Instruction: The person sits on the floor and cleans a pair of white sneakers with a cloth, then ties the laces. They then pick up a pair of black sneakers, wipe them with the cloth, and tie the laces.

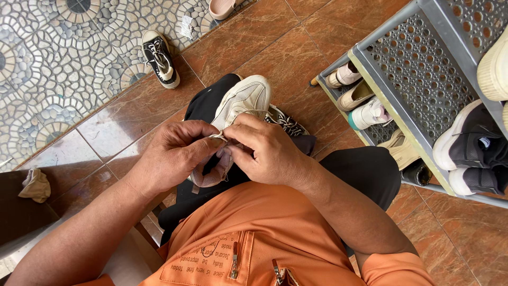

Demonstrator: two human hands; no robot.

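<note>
Head cam: beige sneaker (244, 100) sat on the lap w/ toe pointing away, so left hand (177, 151) & right hand (264, 151) both pinched its laces (218, 136) up close.

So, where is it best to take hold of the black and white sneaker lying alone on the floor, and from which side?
Probably the black and white sneaker is best gripped at its open collar near the heel, from above. It stands upright on its sole with the opening facing up, nothing lies against it, and both hands are busy with the cream sneaker.
</note>
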